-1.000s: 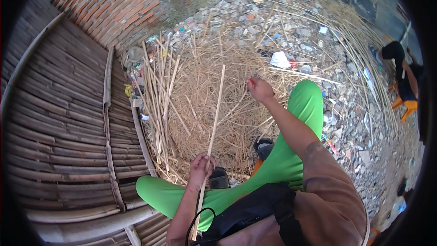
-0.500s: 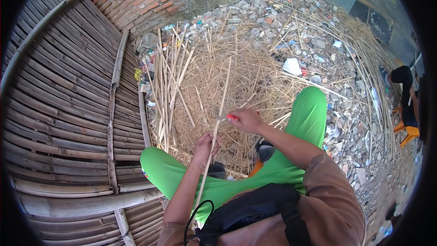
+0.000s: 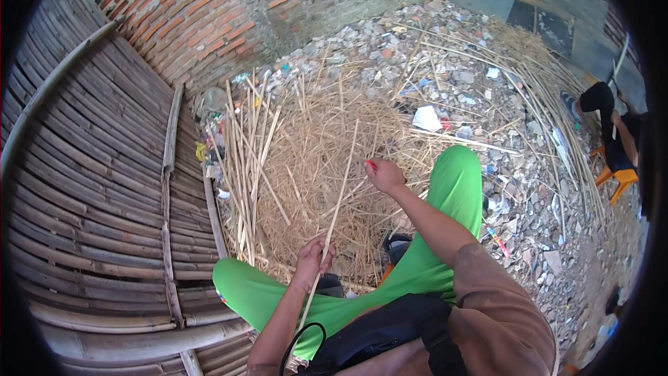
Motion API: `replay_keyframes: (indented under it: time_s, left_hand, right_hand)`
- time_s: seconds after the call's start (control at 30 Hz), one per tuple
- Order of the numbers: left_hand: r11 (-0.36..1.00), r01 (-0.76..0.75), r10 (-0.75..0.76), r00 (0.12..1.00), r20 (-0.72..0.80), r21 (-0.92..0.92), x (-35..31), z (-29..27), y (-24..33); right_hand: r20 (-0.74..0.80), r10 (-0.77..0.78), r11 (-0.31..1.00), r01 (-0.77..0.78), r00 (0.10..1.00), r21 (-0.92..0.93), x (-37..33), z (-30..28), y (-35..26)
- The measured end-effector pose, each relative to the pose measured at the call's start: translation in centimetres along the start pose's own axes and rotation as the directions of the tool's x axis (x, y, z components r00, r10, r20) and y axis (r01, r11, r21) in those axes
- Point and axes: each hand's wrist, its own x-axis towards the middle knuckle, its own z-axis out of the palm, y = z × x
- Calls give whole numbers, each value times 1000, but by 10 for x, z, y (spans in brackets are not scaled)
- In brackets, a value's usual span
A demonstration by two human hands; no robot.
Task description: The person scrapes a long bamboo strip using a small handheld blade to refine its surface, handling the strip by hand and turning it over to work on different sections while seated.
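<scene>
At the near side of the loose, straw-coloured pile of shavings (image 3: 306,146), the left hand (image 3: 314,259) grips a long, thin, pale bamboo strip (image 3: 341,198) which slants over this pile, while the right hand (image 3: 386,175), closed around a small red tool (image 3: 371,165), is apart from it, so paring seems in hand and the next stroke calls for a steady strip
</scene>
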Motion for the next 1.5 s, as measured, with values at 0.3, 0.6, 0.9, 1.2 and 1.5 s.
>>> replay_keyframes:
  time_s: [0.3,0.6,0.9,1.2,1.5]
  left_hand:
    - [992,-129,129,982,-140,11,32,-14,3]
    - [969,-56,96,982,-161,239,107,6,-18]
    - [957,-59,71,997,-30,286,120,30,-22]
    - [952,-89,47,988,147,293,115,33,-37]
    - [916,73,-124,987,107,394,98,26,-34]
  right_hand:
    - [-253,135,892,-7,958,451,2,43,4]
    - [60,277,932,-283,959,226,-11,73,17]
    - [253,377,468,-419,891,778,-17,52,-13]
    - [355,264,564,-442,897,698,-29,49,21]
    - [339,365,460,-485,867,744,-23,48,36]
